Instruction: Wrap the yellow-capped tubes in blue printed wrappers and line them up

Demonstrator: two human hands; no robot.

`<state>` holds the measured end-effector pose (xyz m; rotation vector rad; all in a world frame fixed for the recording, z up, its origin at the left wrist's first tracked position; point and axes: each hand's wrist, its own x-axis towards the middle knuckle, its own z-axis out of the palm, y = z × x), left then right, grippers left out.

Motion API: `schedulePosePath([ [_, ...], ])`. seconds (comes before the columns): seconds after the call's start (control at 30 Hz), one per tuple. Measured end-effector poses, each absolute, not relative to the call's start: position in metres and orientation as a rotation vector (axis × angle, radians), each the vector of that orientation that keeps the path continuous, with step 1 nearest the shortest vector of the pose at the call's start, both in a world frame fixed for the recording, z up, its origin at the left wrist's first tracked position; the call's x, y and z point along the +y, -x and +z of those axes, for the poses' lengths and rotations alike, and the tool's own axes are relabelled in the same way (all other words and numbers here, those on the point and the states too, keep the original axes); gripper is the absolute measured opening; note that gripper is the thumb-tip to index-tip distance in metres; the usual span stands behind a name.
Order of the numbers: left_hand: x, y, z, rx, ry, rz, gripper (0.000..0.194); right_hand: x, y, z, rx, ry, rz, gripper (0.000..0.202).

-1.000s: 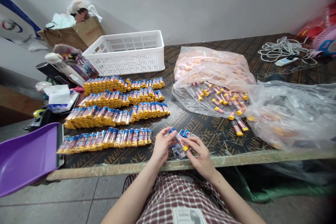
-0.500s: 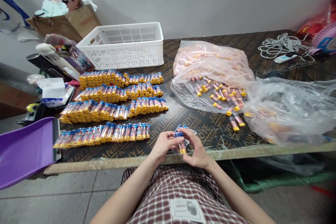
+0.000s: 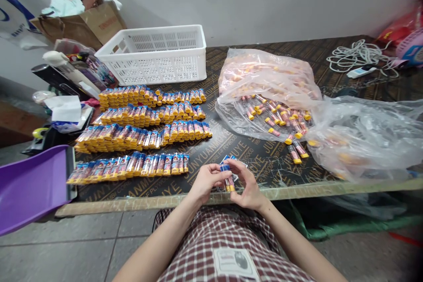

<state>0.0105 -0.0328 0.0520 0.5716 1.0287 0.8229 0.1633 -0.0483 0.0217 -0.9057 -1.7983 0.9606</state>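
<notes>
Between my two hands, near the table's front edge, is a small tube with a blue top, a printed label and a yellow bottom end. My left hand pinches its upper left side. The fingers of my right hand touch its top and its lower end. Blue and white labels lie on the table just behind my hands, partly hidden by them. To the left, labelled tubes with blue and yellow ends stand in several rows. Tubes without blue tops spill from a clear plastic bag on the right.
A white plastic basket stands behind the rows. At the left are a purple dustpan, bottles and a paper bag. A coiled white cable lies at the back right, beyond another plastic bag.
My hands and the tube keep nearly the same pose. The whole view has shifted very slightly.
</notes>
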Motion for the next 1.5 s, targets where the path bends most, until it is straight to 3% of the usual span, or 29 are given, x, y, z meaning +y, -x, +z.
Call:
schedulePosePath([
  [0.17, -0.027, -0.005, 0.048, 1.071, -0.665, 0.819, 0.038, -0.046, -0.165, 0.026, -1.879, 0.938, 0.947, 0.082],
  [0.27, -0.014, 0.012, 0.049, 1.38, -1.098, 0.792, 0.029, -0.037, -0.173, 0.025, -1.948, 1.093, 0.859, 0.086],
  [0.4, 0.003, 0.037, 0.049, 2.011, -1.935, 0.427, 0.016, -0.025, -0.179, 0.009, -1.99, 1.507, 0.604, 0.083],
  [0.5, 0.009, 0.046, 0.046, 2.174, -2.196, 0.09, 0.02, -0.026, -0.17, -0.004, -2.099, 1.671, 0.484, 0.09],
  [0.6, 0.009, 0.047, 0.045, 2.263, -2.26, -0.007, 0.028, -0.032, -0.152, -0.008, -2.175, 1.726, 0.404, 0.098],
  [0.73, 0.004, 0.037, 0.048, 2.251, -2.313, 0.078, 0.032, -0.034, -0.133, -0.004, -2.193, 1.791, 0.315, 0.099],
  [0.83, -0.004, 0.023, 0.044, 2.02, -2.295, 0.178, 0.021, -0.034, -0.131, -0.003, -2.178, 1.819, 0.291, 0.09],
  [1.03, -0.015, -0.002, 0.015, 1.683, -1.995, 0.269, 0.022, -0.026, -0.152, -0.008, -2.145, 1.838, 0.302, 0.072],
  [1.17, -0.006, -0.013, 0.004, 1.645, -1.871, 0.449, 0.028, -0.019, -0.17, -0.008, -2.2, 1.778, 0.364, 0.066],
  [1.27, 0.003, -0.022, 0.001, 1.685, -1.853, 0.361, 0.023, -0.016, -0.183, -0.007, -2.237, 1.662, 0.47, 0.066],
  [1.37, 0.007, -0.027, 0.0, 1.755, -1.87, 0.312, 0.02, -0.013, -0.196, -0.009, -2.121, 1.6, 0.576, 0.052],
  [1.5, 0.006, -0.029, 0.0, 1.775, -1.887, 0.3, 0.021, -0.008, -0.209, -0.01, -2.039, 1.728, 0.454, 0.04],
])
